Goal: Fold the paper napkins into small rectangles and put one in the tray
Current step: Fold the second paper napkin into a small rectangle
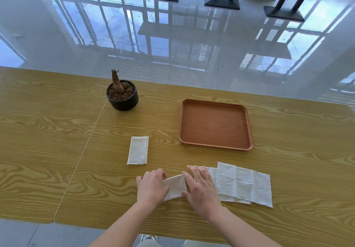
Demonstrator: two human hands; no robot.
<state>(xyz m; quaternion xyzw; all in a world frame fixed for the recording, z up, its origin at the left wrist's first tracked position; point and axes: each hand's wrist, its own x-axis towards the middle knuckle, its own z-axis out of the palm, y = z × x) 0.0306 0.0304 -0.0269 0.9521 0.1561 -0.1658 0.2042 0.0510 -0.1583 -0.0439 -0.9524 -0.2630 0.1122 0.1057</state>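
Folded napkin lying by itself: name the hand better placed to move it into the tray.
Left, probably. The left hand sits just below the folded napkin; the right hand pins the unfolded napkins. The tray lies farther right.

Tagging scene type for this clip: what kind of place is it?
Probably a canteen or cafe-style hall, though that's a guess. A long wood-grain table stands on a glossy tiled floor, black pedestal table bases stand further back, and a brown serving tray and a small potted plant sit on the table.
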